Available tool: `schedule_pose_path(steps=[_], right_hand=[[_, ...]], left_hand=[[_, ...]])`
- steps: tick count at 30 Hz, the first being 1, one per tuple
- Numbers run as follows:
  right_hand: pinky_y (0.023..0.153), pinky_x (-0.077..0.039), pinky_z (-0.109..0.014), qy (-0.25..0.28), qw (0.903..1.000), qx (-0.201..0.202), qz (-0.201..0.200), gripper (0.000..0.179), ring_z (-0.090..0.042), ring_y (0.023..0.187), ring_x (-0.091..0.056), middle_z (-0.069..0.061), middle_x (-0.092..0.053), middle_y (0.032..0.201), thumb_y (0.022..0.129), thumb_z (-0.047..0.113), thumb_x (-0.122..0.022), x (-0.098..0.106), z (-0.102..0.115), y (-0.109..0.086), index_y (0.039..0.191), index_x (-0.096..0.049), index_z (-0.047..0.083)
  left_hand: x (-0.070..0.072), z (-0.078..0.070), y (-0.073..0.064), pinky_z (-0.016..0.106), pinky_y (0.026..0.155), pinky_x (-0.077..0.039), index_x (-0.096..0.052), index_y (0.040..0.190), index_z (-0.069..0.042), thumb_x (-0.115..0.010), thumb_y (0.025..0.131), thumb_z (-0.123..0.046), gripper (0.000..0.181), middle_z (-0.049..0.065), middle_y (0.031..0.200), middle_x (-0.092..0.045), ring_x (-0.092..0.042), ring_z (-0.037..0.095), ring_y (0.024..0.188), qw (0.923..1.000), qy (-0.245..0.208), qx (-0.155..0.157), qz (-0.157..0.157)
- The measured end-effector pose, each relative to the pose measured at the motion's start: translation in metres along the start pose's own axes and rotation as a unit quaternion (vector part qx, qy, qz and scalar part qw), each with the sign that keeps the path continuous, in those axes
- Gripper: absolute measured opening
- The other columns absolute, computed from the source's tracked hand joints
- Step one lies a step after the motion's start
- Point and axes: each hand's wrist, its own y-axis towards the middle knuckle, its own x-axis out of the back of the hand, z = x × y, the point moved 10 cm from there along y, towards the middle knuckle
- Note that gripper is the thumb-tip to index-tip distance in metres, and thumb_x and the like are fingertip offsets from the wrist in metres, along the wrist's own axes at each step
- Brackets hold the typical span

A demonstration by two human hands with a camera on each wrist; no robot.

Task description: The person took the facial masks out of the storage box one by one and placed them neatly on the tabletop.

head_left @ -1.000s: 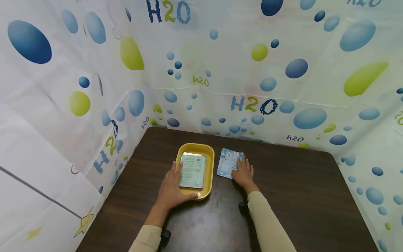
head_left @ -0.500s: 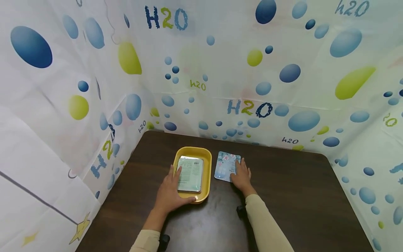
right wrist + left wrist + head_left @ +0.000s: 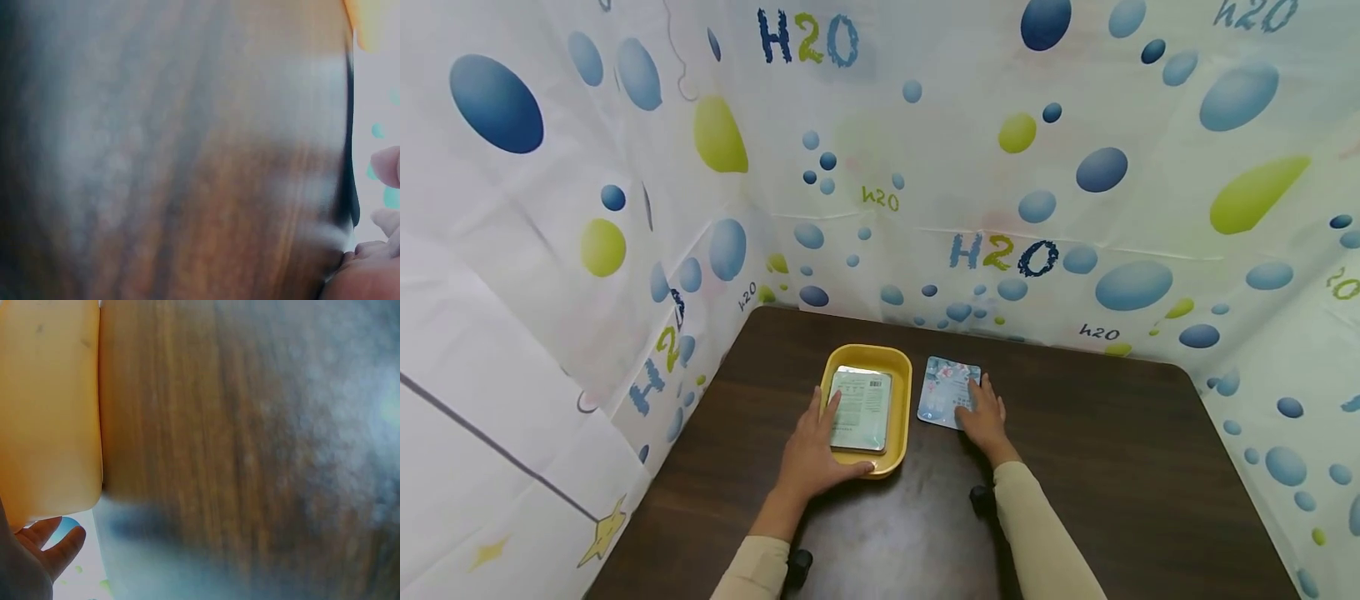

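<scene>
A yellow tray stands on the table, with a pale green, shiny flat packet in it, text and a barcode facing up. My left hand spreads round the tray's near left corner. Its thumb lies along the near rim and its straight fingers along the left side. To the tray's right lies a light blue flat sachet with pink flowers, like a sheet mask packet. My right hand rests on this sachet's right side, fingers extended and thumb at its near edge. Part of the sachet is hidden under the fingers.
The dark brown wooden table extends to the right and towards the front. White sheeting printed with blue and green dots rises behind it and at both sides. A dark wrist camera sits below the right hand.
The whole head view shifts slightly between frames. Both hands, the tray and the sachet keep nearly the same places relative to each other.
</scene>
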Motion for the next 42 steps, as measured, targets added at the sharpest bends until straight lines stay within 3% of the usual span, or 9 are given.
schedule_pose_path(steps=[10, 18, 23, 34, 42], right_hand=[[0.127, 0.004, -0.058, 0.036, 0.9993, -0.006, -0.004, 0.073, -0.043, 0.159, -0.006, -0.019, -0.003, 0.172, 0.101, 0.026, -0.057, 0.004, -0.001, 0.001, 0.162, -0.024, 0.005], [0.126, 0.002, -0.062, 0.104, 0.9925, -0.063, -0.013, 0.076, -0.042, 0.159, 0.006, -0.007, -0.001, 0.174, 0.103, 0.028, -0.056, 0.004, -0.020, -0.015, 0.165, -0.015, 0.016], [0.125, 0.000, -0.066, 0.153, 0.9845, -0.084, -0.021, 0.076, -0.042, 0.159, 0.008, -0.001, -0.001, 0.175, 0.103, 0.028, -0.056, 0.008, -0.022, -0.018, 0.166, -0.013, 0.025], [0.127, -0.008, -0.060, 0.183, 0.9795, -0.075, -0.041, 0.074, -0.036, 0.160, -0.003, -0.010, -0.007, 0.174, 0.102, 0.018, -0.055, 0.017, -0.006, -0.013, 0.165, -0.016, 0.017], [0.127, -0.012, -0.059, 0.167, 0.9826, -0.063, -0.050, 0.072, -0.034, 0.160, -0.006, -0.010, -0.011, 0.173, 0.101, 0.017, -0.053, 0.025, 0.004, -0.005, 0.165, -0.019, 0.016]], left_hand=[[0.004, 0.000, 0.000, 0.068, 0.101, -0.047, -0.026, 0.163, -0.028, -0.079, 0.058, -0.082, 0.129, 0.012, 0.172, -0.015, -0.042, 0.047, 0.143, 0.9999, -0.003, -0.002, -0.013], [0.003, -0.007, -0.005, 0.065, 0.095, -0.051, -0.027, 0.163, -0.024, -0.080, 0.057, -0.081, 0.132, 0.016, 0.171, -0.019, -0.045, 0.048, 0.140, 0.9996, -0.001, -0.024, -0.016], [0.002, -0.007, -0.005, 0.065, 0.098, -0.050, -0.023, 0.164, -0.027, -0.079, 0.058, -0.081, 0.131, 0.015, 0.171, -0.018, -0.044, 0.047, 0.143, 0.9995, 0.003, -0.027, -0.013], [0.000, -0.005, -0.003, 0.065, 0.100, -0.049, -0.023, 0.164, -0.027, -0.078, 0.059, -0.083, 0.131, 0.012, 0.172, -0.015, -0.042, 0.046, 0.144, 0.9998, 0.001, -0.017, -0.007], [0.003, -0.002, -0.001, 0.066, 0.102, -0.047, -0.021, 0.164, -0.028, -0.078, 0.059, -0.082, 0.131, 0.013, 0.172, -0.015, -0.041, 0.046, 0.144, 0.9999, -0.003, -0.009, -0.012]])
